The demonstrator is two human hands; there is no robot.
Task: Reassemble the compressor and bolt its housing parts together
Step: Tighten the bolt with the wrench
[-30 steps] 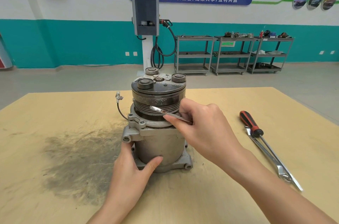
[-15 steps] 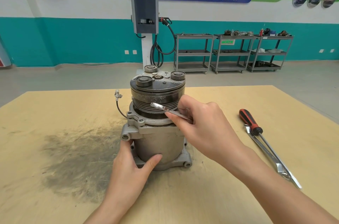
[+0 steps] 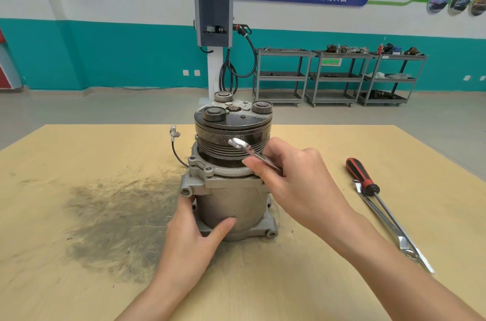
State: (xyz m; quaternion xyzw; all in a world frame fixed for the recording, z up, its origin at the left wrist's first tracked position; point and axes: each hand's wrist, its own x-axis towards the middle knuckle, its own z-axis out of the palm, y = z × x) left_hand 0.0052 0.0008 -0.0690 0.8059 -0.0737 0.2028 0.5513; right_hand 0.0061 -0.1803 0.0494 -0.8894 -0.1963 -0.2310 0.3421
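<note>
- Since the earlier frame, the free end of the small wrench (image 3: 251,152) has tipped upward against the pulley grooves, and the right hand (image 3: 297,178) has rolled slightly with it; the compressor (image 3: 231,170) and left hand (image 3: 193,236) have kept their places.
- Compressor: stands upright near the middle of the wooden table (image 3: 79,281), its black grooved pulley (image 3: 232,140) on top and grey cast housing (image 3: 231,202) below, with the mounting feet resting on the table.
- Right hand: fingers curled round the shank of the small wrench, thumb laid along it; the open-ended head points up and to the left and lies across the pulley grooves. Whether the hidden end sits on a bolt cannot be told.
- Left hand: wraps the lower left of the housing, thumb pressed flat on the front of the cylinder, the remaining fingers hidden behind it.
- Wire lead with a small connector (image 3: 174,133): rises from the left side of the housing, clear of both hands.
- Screwdriver (image 3: 364,178) with red-and-black handle: lies on the table to the right, its shaft crossing over a long spanner (image 3: 389,226), both well apart from the compressor.
- Dark smudge (image 3: 118,220): stains the table surface left of the compressor.
- Background: a charging post (image 3: 213,18) and grey shelf trolleys (image 3: 336,75) stand against the teal wall.
</note>
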